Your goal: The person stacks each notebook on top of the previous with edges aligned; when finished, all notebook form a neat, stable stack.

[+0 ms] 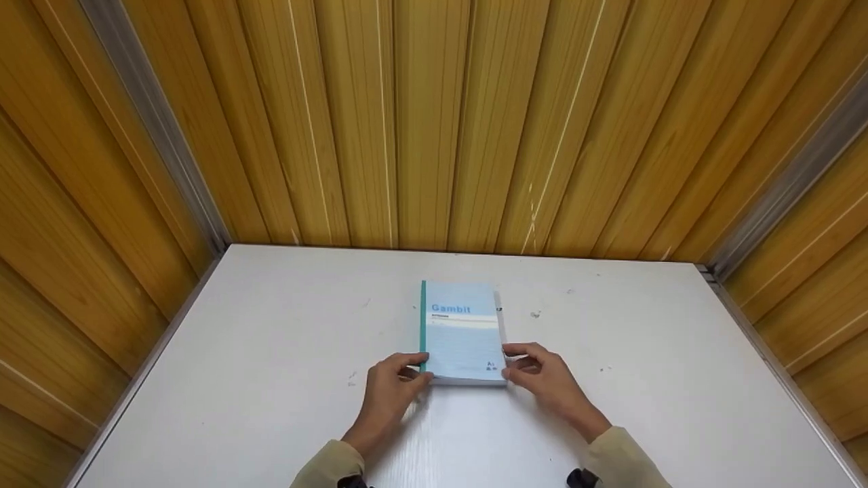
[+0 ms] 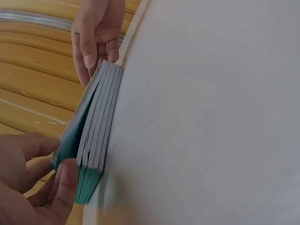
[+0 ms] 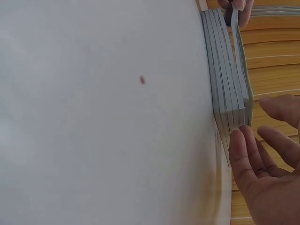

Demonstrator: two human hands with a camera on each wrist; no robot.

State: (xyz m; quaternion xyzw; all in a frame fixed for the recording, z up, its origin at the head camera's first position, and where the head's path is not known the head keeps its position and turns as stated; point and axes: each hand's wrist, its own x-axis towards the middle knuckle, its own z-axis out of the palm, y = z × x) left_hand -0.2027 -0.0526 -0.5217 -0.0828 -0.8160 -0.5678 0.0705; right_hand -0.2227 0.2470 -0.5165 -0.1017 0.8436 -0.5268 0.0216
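A stack of several notebooks [image 2: 102, 117] lies on the white table, squared up with green spines on the left. The top notebook [image 1: 461, 339] has a pale blue cover reading "Gambit". My left hand [image 1: 390, 390] pinches this notebook at the near end of its spine. In the left wrist view that side is raised, leaving a wedge-shaped gap above the notebooks below. At the opposite near corner is my right hand [image 1: 549, 379]. Its fingertips touch the page-edge side of the stack in the right wrist view, with the thumb held apart and the fingers relaxed.
The white table [image 1: 258, 325] has a few small dark marks on its surface. Yellow wood-look panels [image 1: 427, 122] rise behind it and on both sides, with grey metal posts [image 1: 156, 122] at the corners.
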